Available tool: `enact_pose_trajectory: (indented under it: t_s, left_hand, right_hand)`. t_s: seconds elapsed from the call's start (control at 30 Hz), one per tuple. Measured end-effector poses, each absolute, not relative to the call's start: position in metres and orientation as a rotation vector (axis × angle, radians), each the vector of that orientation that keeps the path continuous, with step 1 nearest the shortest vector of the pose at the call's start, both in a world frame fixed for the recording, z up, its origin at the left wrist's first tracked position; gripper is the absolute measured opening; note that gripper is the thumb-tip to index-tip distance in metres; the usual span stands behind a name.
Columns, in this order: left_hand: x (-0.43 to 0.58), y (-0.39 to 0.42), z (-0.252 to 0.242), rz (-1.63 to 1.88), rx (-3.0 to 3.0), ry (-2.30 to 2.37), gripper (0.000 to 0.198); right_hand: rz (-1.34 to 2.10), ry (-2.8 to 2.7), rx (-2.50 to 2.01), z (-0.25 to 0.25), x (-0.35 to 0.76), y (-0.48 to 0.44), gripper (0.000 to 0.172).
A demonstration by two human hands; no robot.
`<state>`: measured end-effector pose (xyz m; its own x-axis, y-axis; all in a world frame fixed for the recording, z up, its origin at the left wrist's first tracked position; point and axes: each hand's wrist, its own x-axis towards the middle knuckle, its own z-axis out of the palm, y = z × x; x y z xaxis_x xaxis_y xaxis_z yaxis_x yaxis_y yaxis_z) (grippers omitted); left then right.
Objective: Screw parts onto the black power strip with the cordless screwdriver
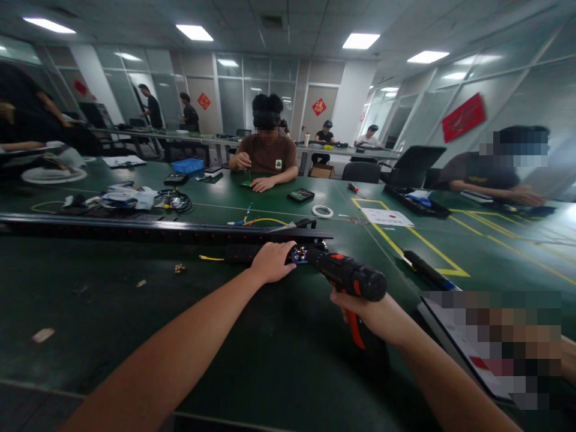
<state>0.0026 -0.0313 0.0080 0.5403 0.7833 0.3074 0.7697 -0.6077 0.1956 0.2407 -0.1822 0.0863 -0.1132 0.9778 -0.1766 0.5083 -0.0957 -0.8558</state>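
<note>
My right hand (366,312) grips a black and orange cordless drill (353,273) by its handle. The drill points left, its front at or very close to a small blue part with metal terminals (300,255); whether they touch I cannot tell. My left hand (272,262) is closed over the end of a short black strip (238,253), right beside that blue part. From the strip's left end comes a yellow wire (211,258). Just behind lies a long black rail (157,231) with red dots along it. The left fingertips are partly hidden.
Small brass-coloured pieces (179,268) lie on the green table (216,360). Behind the rail are a tape roll (323,211), a cable bundle (173,201) and a blue basket (188,165). A co-worker (267,147) sits opposite; another person's blurred arm is at lower right.
</note>
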Motion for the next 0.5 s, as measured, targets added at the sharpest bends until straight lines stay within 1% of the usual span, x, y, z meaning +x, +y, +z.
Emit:
enact_pose_trajectory:
  t_s: [0.5]
  left_hand:
    - [0.0028,-0.0317,0.0080,0.584,2.721,1.380,0.062]
  right_hand:
    - [1.140,-1.659,-1.608,0.0860,0.2404,-0.1829,0.022]
